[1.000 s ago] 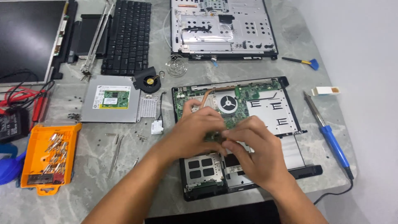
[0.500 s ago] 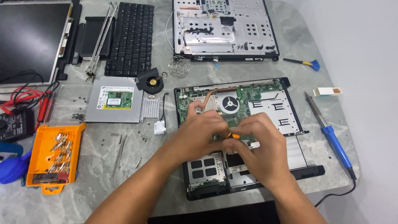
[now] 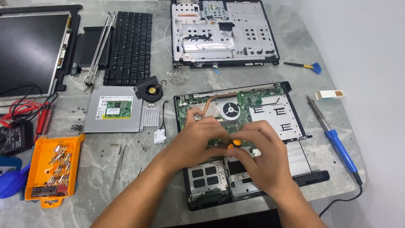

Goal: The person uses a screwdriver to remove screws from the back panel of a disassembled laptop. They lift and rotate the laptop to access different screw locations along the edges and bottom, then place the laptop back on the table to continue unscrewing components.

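Both hands, left hand (image 3: pixel 198 141) and right hand (image 3: pixel 261 158), pinch my small orange-tipped tool (image 3: pixel 233 144) over the fragile, stiff motherboard (image 3: pixel 253 101); I'd grip board edges.

parts spread across the grey table

a black keyboard (image 3: pixel 128 47) lay far left beside a screen panel (image 3: pixel 31 52). a silver optical drive (image 3: pixel 113 114) sat near a small black fan (image 3: pixel 149 89). an orange bit tray (image 3: pixel 50 169) rested near left. a metal laptop cover (image 3: pixel 223 31) lay far centre, and a blue soldering iron (image 3: pixel 333 139) lay right.
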